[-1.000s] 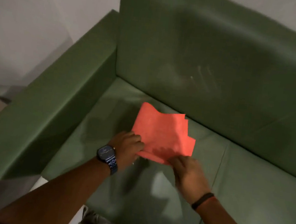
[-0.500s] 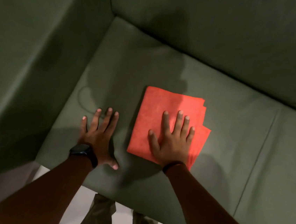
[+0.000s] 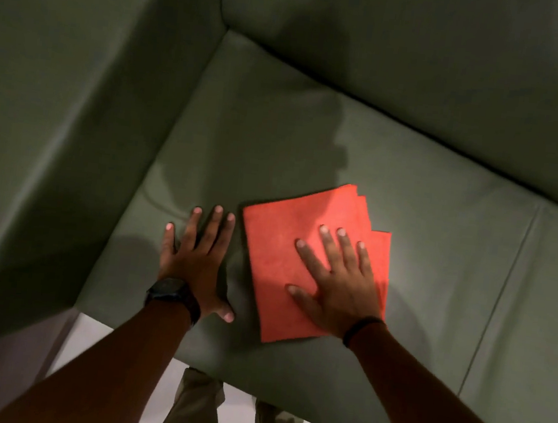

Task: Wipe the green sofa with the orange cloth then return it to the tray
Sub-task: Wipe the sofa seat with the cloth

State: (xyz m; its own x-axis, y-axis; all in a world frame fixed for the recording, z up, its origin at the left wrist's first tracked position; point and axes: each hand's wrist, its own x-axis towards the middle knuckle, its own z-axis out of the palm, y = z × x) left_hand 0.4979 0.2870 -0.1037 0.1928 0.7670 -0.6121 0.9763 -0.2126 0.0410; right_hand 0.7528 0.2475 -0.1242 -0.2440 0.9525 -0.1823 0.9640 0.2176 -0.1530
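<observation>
- Compared with half a second before, the orange cloth (image 3: 303,265) sits rotated on the seat cushion (image 3: 313,135) of the green sofa (image 3: 425,54): its far edge now slopes upward to the right, where it previously ran nearly level.
- One second before, both hands pinched the cloth in the air above the seat; it now lies flat on the cushion under one hand.
- The right hand (image 3: 338,286) presses palm-down on the right half of the cloth, fingers straight and spread wide, thumb angled out to the left. It grips nothing.
- The left hand (image 3: 197,258) rests palm-down on bare cushion just left of the cloth, fingers extended and close together, thumb splayed toward the cloth's near-left edge. It holds nothing and does not touch the cloth.
- Both forearms extend forward from the lower frame edge, roughly parallel.
- The cloth is folded; stepped layer edges show at its far-right corner.
- The cloth lies near the sofa's left end, well clear of the armrest (image 3: 56,119) and short of the backrest.
- Count: one cloth, one sofa, two hands.
- One dark wristwatch (image 3: 172,295) is on the left wrist; one dark band (image 3: 360,328) is on the right wrist.
</observation>
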